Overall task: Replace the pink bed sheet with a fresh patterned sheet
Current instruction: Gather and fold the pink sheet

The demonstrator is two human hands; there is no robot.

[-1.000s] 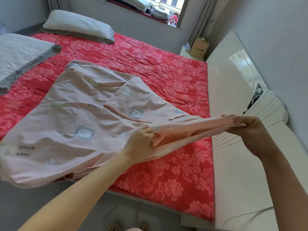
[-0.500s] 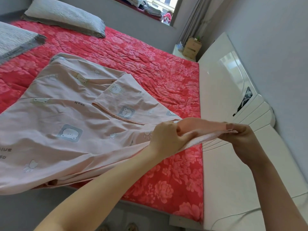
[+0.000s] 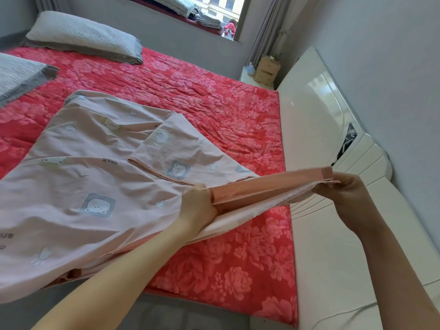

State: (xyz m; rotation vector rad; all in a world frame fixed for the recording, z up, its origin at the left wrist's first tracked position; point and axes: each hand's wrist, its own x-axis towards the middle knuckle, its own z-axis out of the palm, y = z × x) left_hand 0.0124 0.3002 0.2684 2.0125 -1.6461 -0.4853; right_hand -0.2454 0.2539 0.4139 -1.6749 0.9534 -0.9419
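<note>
From where I watch, the fingers of the left hand (image 3: 198,206) are curled tight around a gathered bunch of the bear-print sheet (image 3: 95,177). The fingers of the right hand (image 3: 342,194) pinch the end of the same edge at its corner. Between the two hands the folded hem (image 3: 269,184) runs taut, a salmon-coloured strip held just above the bed. The rest of the sheet is pale pink, with small bears and bits of lettering. It fans out leftward from the left hand, lies rumpled on the red floral cover (image 3: 214,98), and spills over the near edge of the mattress. The right hand is over the white glossy bed frame (image 3: 309,115), which runs along the right side of the cover. At the far end a grey pillow (image 3: 83,36) lies on the cover, with a second grey pillow (image 3: 19,75) at the left. A cardboard box (image 3: 266,69) stands in the far corner, near the window (image 3: 190,10).
</note>
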